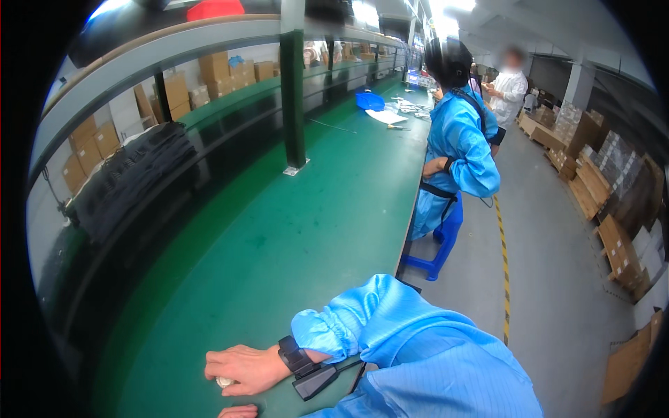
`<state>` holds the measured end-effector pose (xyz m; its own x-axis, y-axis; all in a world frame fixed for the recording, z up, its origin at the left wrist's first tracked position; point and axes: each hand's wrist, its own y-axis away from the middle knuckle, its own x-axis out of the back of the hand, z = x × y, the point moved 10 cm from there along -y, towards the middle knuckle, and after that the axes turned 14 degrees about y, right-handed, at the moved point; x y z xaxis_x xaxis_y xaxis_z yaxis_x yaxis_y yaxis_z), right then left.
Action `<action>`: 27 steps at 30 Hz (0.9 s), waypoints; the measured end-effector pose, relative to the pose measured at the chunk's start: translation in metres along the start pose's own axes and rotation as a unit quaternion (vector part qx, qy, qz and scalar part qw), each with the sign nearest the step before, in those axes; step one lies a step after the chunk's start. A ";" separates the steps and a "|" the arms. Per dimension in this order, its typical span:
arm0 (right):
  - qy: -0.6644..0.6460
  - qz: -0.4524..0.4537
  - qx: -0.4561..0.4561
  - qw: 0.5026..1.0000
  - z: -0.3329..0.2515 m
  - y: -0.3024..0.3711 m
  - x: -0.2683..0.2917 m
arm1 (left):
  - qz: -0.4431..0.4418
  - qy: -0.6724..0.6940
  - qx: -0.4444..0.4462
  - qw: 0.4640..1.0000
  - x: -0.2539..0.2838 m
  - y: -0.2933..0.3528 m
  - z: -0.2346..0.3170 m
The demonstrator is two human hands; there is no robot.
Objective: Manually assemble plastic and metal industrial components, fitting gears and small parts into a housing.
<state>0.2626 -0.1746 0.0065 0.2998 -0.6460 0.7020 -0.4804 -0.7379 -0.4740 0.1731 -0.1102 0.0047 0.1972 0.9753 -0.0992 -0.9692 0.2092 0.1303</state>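
My right hand (247,368) rests low over the green tabletop (279,244), its fingers curled round a small white round thing (223,382). Most of that thing is hidden under the fingers, so its kind does not show. Around the right wrist sits a black band (296,357), with a dark box-shaped device (317,381) beside it and a blue sleeve (362,313) above. Just a part of my left hand (239,412) shows at the lower edge, close to the right one; whether it holds anything is out of sight.
A green post (293,104) stands on the table. Farther along are a blue bin (370,102), a white sheet (385,117) and several small tools. A co-worker in blue (456,139) sits at the table edge on a blue stool (446,233). Pallets with boxes (620,251) line the right.
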 end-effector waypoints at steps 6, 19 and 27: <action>-0.003 -0.006 -0.003 1.000 0.007 0.000 0.009 | 0.013 0.033 0.015 0.999 -0.001 -0.008 -0.002; 0.050 -0.058 -0.065 0.995 -0.011 0.007 0.029 | -0.061 0.000 -0.127 0.990 -0.015 -0.021 -0.009; 0.001 -0.082 -0.060 0.995 -0.012 0.001 0.019 | -0.033 0.112 -0.118 0.986 -0.006 -0.012 -0.002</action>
<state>0.2576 -0.1850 0.0260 0.3800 -0.5183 0.7661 -0.5208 -0.8044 -0.2859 0.1836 -0.1184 0.0016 0.2482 0.9149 -0.3184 -0.9681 0.2226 -0.1151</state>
